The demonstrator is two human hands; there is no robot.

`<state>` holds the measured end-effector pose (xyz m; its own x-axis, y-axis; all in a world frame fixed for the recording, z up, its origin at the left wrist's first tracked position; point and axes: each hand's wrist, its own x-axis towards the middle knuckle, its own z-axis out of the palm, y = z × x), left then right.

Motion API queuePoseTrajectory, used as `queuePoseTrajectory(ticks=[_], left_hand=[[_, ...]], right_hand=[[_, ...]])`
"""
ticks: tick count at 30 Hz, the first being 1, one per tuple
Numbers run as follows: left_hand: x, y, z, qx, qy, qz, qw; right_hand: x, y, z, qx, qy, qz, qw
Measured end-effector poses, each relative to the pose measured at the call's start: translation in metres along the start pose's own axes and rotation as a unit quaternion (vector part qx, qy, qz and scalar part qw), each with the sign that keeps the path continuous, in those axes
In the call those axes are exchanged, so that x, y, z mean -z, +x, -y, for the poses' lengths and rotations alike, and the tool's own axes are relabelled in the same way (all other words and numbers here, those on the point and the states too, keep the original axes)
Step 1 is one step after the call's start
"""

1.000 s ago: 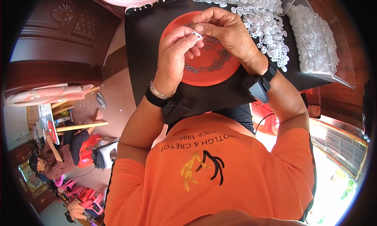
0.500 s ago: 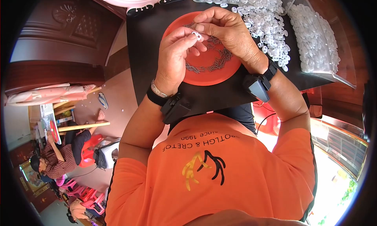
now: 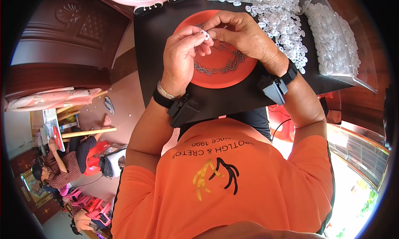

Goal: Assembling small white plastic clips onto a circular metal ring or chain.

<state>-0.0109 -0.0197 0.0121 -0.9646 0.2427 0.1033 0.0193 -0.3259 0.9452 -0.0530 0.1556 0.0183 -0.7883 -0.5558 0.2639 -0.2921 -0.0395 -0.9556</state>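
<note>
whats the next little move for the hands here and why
Probably ease the two hands together to seat the small white ring. The left hand pinches it at the fingertips, the right hand meets it just above the orange plate of thin metal pieces, so the parts look nearly aligned.

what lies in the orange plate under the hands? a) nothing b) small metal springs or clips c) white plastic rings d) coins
b: the orange plate holds a scatter of small metal pieces that look like springs or clips, while the white plastic rings lie heaped on the black table beyond it; the left hand and right hand pinch one small white ring between them above the plate.
</note>
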Motion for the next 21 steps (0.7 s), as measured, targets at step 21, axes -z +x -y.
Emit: queuePoseTrajectory(ticks=[21], left_hand=[[-0.01,-0.003,-0.002,-0.022,0.126,-0.036,0.991]], right_hand=[[-0.001,-0.003,0.003,-0.005,-0.071,-0.034,0.997]])
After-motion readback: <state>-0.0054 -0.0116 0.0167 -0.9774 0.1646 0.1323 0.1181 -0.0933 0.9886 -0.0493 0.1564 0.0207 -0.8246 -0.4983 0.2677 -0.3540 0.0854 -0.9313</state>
